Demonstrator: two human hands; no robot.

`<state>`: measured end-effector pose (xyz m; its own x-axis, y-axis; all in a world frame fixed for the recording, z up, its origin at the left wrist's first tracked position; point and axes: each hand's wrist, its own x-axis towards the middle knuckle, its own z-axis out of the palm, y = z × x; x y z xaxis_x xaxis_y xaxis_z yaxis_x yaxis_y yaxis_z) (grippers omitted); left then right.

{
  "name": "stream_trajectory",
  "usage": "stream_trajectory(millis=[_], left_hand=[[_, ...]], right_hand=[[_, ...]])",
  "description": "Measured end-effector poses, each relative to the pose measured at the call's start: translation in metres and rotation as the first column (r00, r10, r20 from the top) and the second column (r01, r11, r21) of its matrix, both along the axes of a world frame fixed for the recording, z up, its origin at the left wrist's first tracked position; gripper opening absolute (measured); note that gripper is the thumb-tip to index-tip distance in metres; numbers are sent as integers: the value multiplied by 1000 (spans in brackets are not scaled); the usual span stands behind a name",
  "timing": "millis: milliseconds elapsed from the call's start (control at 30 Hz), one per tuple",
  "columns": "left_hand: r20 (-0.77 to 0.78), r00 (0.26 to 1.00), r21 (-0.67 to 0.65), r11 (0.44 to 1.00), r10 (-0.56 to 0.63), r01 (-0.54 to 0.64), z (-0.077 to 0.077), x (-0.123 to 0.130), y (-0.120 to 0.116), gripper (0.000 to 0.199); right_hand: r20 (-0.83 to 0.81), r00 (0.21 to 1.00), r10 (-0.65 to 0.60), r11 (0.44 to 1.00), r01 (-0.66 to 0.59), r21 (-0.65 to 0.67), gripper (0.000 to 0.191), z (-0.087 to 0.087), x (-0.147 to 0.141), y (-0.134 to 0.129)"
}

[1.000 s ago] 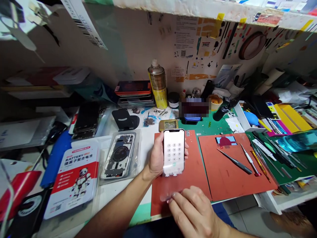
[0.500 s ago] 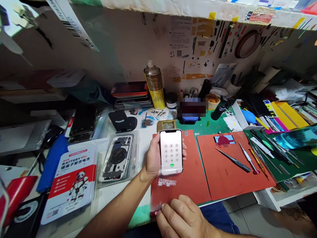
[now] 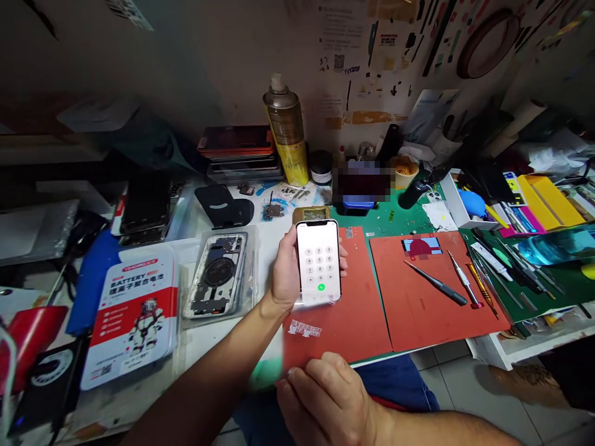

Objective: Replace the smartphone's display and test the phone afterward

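A smartphone (image 3: 318, 263) with a lit screen showing a dial keypad and a green call button rests in my left hand (image 3: 286, 272). That hand's fingers wrap behind the phone, and the fingertips show along its right edge. A clear, film-like edge shows at the phone's bottom. Low in front, near the bench edge, my right hand (image 3: 328, 399) is closed with thumb and fingers pressed together. What it pinches, if anything, I cannot make out. Beneath the phone lies a red mat (image 3: 362, 322) with white printed marks.
On a second red mat (image 3: 409, 303) lie a black pen-like tool (image 3: 437, 284), tweezers (image 3: 460, 275) and a small screen part (image 3: 422, 246). To the left are an opened phone housing (image 3: 216, 275) and a battery package (image 3: 132, 316). A spray can (image 3: 290, 139) stands behind.
The view has tilted downward, so the bench sits higher in the picture. My left hand still holds the phone. My right hand stays closed and has shifted slightly left.
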<state>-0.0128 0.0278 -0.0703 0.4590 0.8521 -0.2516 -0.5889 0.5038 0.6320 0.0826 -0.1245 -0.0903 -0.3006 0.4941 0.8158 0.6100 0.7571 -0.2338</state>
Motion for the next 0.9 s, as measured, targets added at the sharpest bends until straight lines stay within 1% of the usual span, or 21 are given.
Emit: stream_trajectory(millis=[167, 333, 567, 700, 833, 900], left_hand=[[5, 1000, -6, 1000, 2, -2, 1, 0, 0, 72], [9, 1000, -17, 1000, -10, 10, 0, 1, 1, 74], [49, 999, 8, 1000, -20, 20, -4, 1, 0, 74], [76, 996, -3, 999, -38, 39, -3, 2, 0, 73], [92, 995, 4, 999, -49, 48, -3, 2, 0, 70], [91, 995, 5, 999, -45, 45, -4, 1, 0, 72]], right_hand=[[52, 998, 33, 999, -31, -29, 17, 2, 10, -3], [52, 996, 69, 997, -66, -49, 25, 7, 28, -5], [131, 988, 87, 994, -76, -82, 39, 3, 63, -15], [172, 980, 105, 991, -88, -105, 45, 11, 84, -15], [210, 969, 128, 984, -97, -150, 49, 18, 97, -14], [205, 971, 126, 985, -97, -145, 47, 19, 100, -12]])
